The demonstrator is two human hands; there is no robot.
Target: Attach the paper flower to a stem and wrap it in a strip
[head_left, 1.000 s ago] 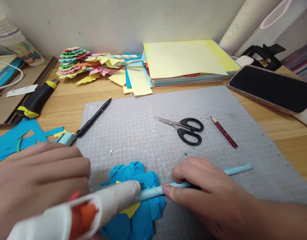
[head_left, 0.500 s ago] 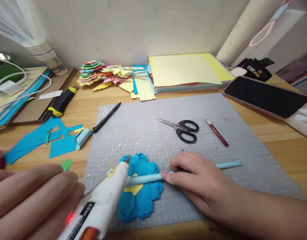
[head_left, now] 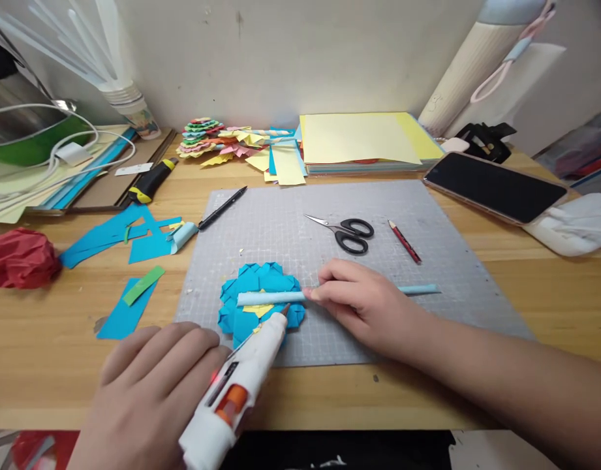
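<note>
My left hand (head_left: pixel 158 385) is closed around a white glue gun (head_left: pixel 254 365), which has an orange part and a small red light. Its nozzle points up and right, close to the near side of a light blue paper stick (head_left: pixel 268 298). I cannot tell whether the nozzle touches it. The stick lies across a blue folded-paper flower (head_left: pixel 261 277) with a yellow piece (head_left: pixel 258 310) at its middle. My right hand (head_left: pixel 363 303) pinches the stick just right of the flower, and the stick's far end shows beyond the hand.
On the grey cutting mat (head_left: pixel 275 225) lie scissors (head_left: pixel 349 232), a short pencil (head_left: pixel 404 241) and a black pen (head_left: pixel 222 209). Blue paper scraps (head_left: pixel 117 238) and crumpled red paper (head_left: pixel 21 258) lie left. A paper stack (head_left: pixel 363 140) and a phone (head_left: pixel 496 186) are behind.
The glue gun's nozzle has moved right along the stick, from near its left end to the flower's right part. The view has shifted, showing more of the table's front edge.
</note>
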